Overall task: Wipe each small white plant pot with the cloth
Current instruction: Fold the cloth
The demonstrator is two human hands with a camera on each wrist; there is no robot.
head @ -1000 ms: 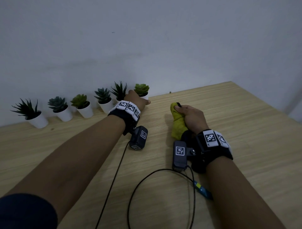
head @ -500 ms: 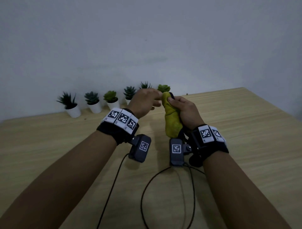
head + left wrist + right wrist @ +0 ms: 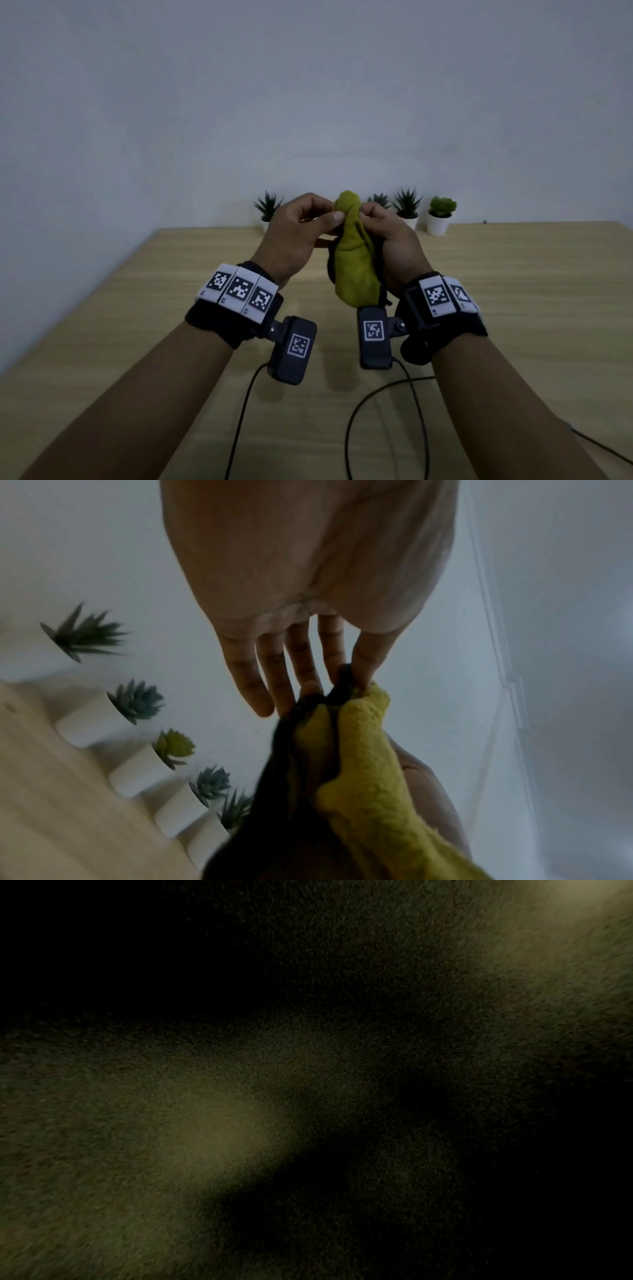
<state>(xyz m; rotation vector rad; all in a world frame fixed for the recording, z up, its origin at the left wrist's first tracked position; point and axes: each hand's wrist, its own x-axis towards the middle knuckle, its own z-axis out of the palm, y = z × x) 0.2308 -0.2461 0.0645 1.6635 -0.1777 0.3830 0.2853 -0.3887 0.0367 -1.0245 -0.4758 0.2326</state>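
Observation:
A yellow-green cloth [image 3: 352,260] with a dark edge hangs bunched between both hands, lifted above the wooden table [image 3: 513,308]. My right hand [image 3: 371,219] grips its upper part in a fist. My left hand [image 3: 334,219] pinches the top of the cloth [image 3: 369,750] between thumb and forefinger, the other fingers [image 3: 246,674] straight. Small white pots with green plants stand in a row against the wall: two show to the right of my hands [image 3: 409,221] [image 3: 437,224], one to the left [image 3: 266,224], others are hidden behind my hands. The right wrist view is dark, filled with blurred olive fabric.
Several pots [image 3: 89,718] [image 3: 137,768] [image 3: 178,814] line the table's back edge by the pale wall [image 3: 308,102]. Black cables [image 3: 356,411] trail from the wrist cameras over the near table. The table's left edge [image 3: 113,284] runs beside the wall.
My left hand has left the pots, moved right and up, and taken hold of the top of the cloth. The right hand has lifted the cloth off the table.

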